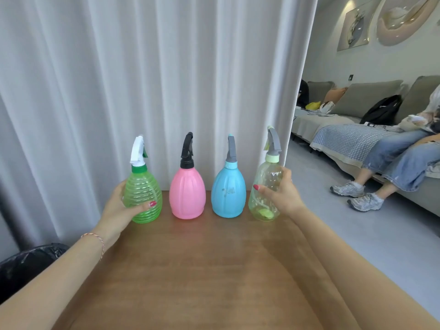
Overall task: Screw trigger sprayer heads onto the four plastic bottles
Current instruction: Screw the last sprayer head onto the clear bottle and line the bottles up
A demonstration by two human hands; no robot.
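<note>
My left hand (119, 208) wraps the ribbed green bottle (143, 194) at ten o'clock on the table (202, 270), thumb pressed across its front, fingers curled behind. My right hand (283, 194) grips the clear pale-green bottle (265, 186) at two o'clock, thumb on the front, fingers around the far side. Four bottles stand upright in one row along the far edge of the smooth wooden top, well apart; between mine are a fluted opaque pink bottle (187, 194) and a blue bottle (228, 192). Four trigger heads sit on them: one white (137, 150), one black (187, 151), two grey (231, 150) (273, 142). Pleated white curtain (142, 67) hangs behind
</note>
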